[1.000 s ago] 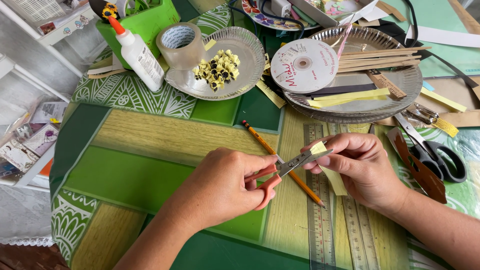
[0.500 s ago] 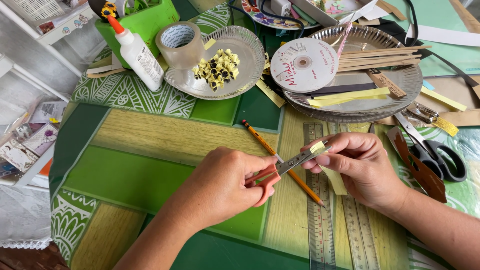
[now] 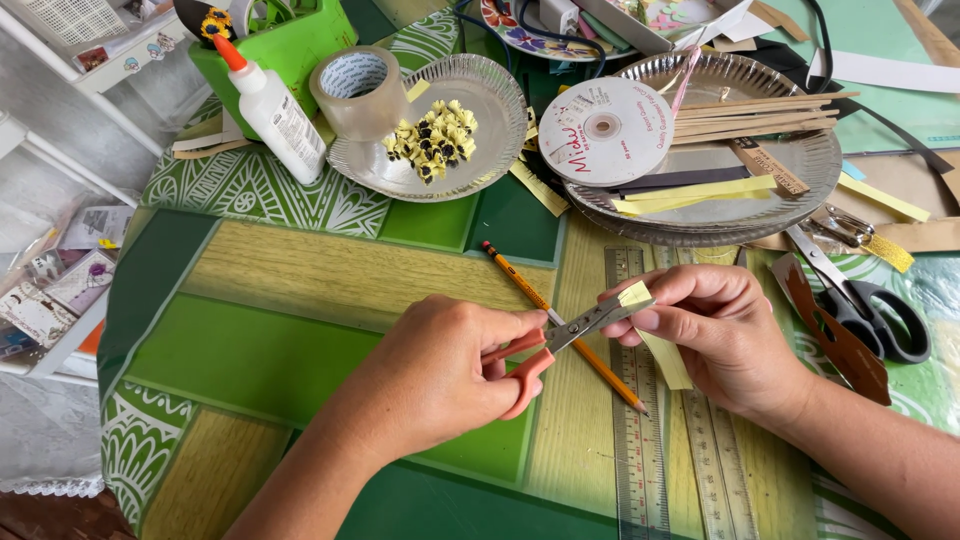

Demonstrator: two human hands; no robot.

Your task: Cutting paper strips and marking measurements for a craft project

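- The yellow paper strip (image 3: 655, 335) is pinched in the right hand (image 3: 725, 335), its top end poking out above the thumb and its tail hanging down over the rulers (image 3: 640, 440).
- The small scissors (image 3: 560, 335) with orange handles are gripped by the left hand (image 3: 445, 375), fingers through the loops; the blade tips meet the top end of the strip.
- The two hands sit close together above the table, each closed on its own thing: left on the scissors, right on the strip.
- To cut well, I judge the strip should be held taut near the blades, the cuts kept short and evenly placed, and the fingertips (image 3: 640, 320) kept just clear of the blade tips.
- A pencil (image 3: 560, 325) lies slantwise on the green patterned tablecloth (image 3: 280, 330), passing under the scissors.
- Farther off, a foil plate (image 3: 800, 170) holds more yellow strips, wooden sticks and a white disc (image 3: 605, 130).
- A clear dish (image 3: 500, 110) holds little yellow-and-black paper bits (image 3: 432, 140), with a roll of tape (image 3: 358, 90) and a glue bottle (image 3: 270, 105) beside it.
- Large black scissors (image 3: 860, 295) lie to the right.
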